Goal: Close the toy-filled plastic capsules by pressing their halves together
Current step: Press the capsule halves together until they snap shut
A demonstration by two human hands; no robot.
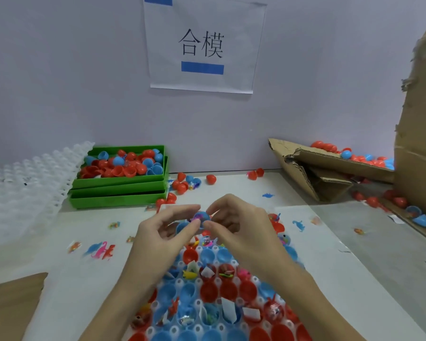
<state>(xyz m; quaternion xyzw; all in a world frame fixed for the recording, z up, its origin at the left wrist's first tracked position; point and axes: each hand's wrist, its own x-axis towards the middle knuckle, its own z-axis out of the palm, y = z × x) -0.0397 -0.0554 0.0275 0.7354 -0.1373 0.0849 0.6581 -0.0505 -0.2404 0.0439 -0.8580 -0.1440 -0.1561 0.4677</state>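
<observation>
Above the filled tray (217,328), both hands, left (162,230) and right (234,225), pinch a blue capsule (200,217), seemingly light, slick plastic, best squeezed at its ends.

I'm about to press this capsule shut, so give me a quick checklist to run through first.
1. Blue capsule held in both hands: ok, left hand and right hand pinch it.
2. Toy inside: ok, colourful piece visible.
3. Halves lined up: cannot tell, fingers hide the seam.
4. Capsule raised off the tray of capsule halves: ok.
5. More filled halves waiting in the tray: ok.
</observation>
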